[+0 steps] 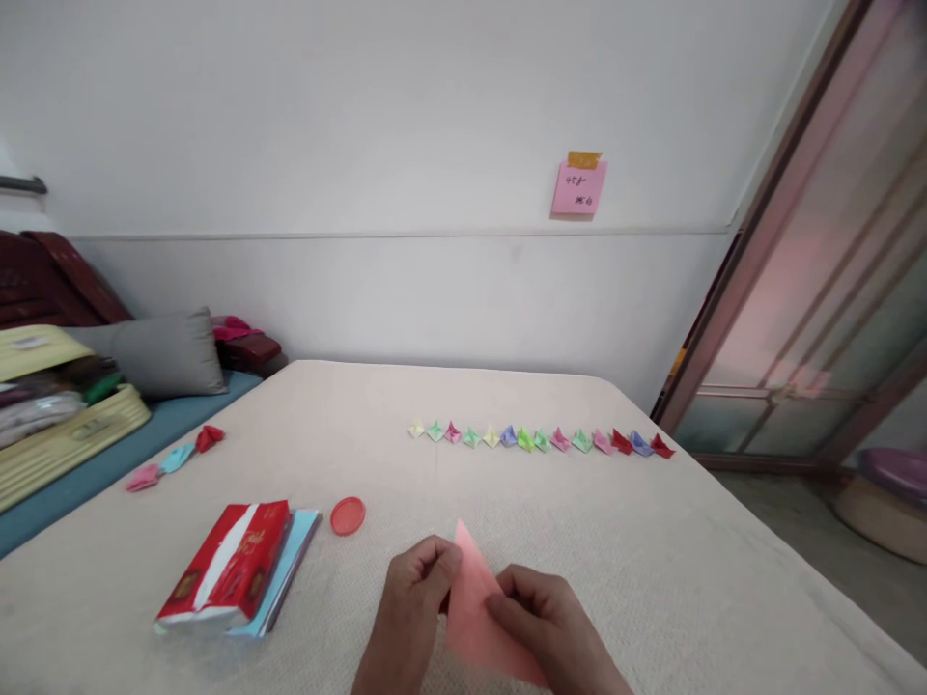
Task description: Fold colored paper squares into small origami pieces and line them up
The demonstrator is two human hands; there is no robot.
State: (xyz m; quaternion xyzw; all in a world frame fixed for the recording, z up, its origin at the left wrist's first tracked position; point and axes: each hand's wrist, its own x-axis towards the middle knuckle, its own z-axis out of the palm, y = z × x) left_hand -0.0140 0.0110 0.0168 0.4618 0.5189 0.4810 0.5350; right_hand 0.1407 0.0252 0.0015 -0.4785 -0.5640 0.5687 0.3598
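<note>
A salmon-pink sheet of paper (478, 618), folded to a triangle-like shape with a point at the top, is held above the cloth near the front edge of the view. My left hand (416, 603) pinches its left edge between thumb and fingers. On the right side, my right hand (543, 618) grips the same paper, thumb on its face and fingers behind. The lower corner of the paper is slightly blurred.
Small folded paper pieces (525, 439) line the back of the table (362, 396). A red disc (348, 516), a red packet (236, 560) on blue sheets (294, 569), and folded red (210, 438), blue (177, 458) and pink (143, 477) papers lie left.
</note>
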